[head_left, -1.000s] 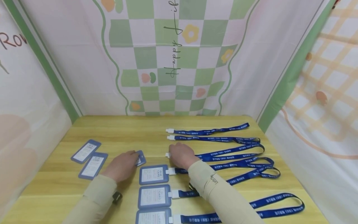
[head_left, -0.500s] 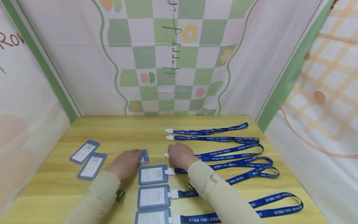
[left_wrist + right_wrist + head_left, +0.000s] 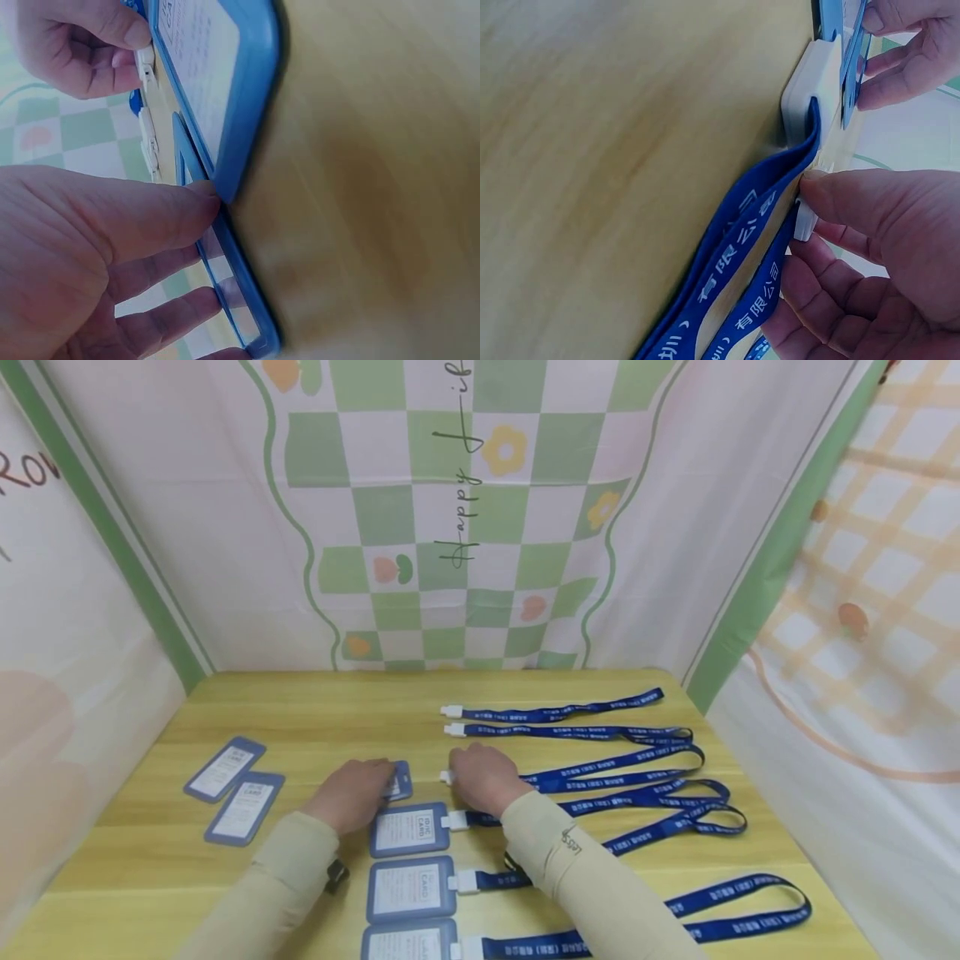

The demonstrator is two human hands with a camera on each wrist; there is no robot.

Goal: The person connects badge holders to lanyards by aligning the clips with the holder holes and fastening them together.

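My left hand (image 3: 352, 795) holds a blue-framed ID card holder (image 3: 403, 779) low over the table; its thumb and fingers grip the frame, as the left wrist view shows. The holder's slotted end points at my right hand (image 3: 487, 777). That hand pinches the white clip (image 3: 805, 221) of a dark blue lanyard (image 3: 577, 772) between thumb and fingers. A small gap separates clip and holder. Just nearer to me lies a card holder (image 3: 409, 831) joined to a white clip (image 3: 455, 820) and lanyard. In the left wrist view, this joined holder (image 3: 259, 52) looms above the held one.
Two loose card holders (image 3: 225, 769) (image 3: 244, 809) lie at the left. Nearer me, two more holders (image 3: 412, 890) (image 3: 410, 940) are joined to lanyards. Two lanyards (image 3: 558, 713) (image 3: 570, 732) with white clips lie farther back. A patterned curtain (image 3: 465, 527) stands behind the wooden table (image 3: 322, 702).
My left hand has slid to the right with the card holder, bringing it closer to the clip. The right hand has kept its place.
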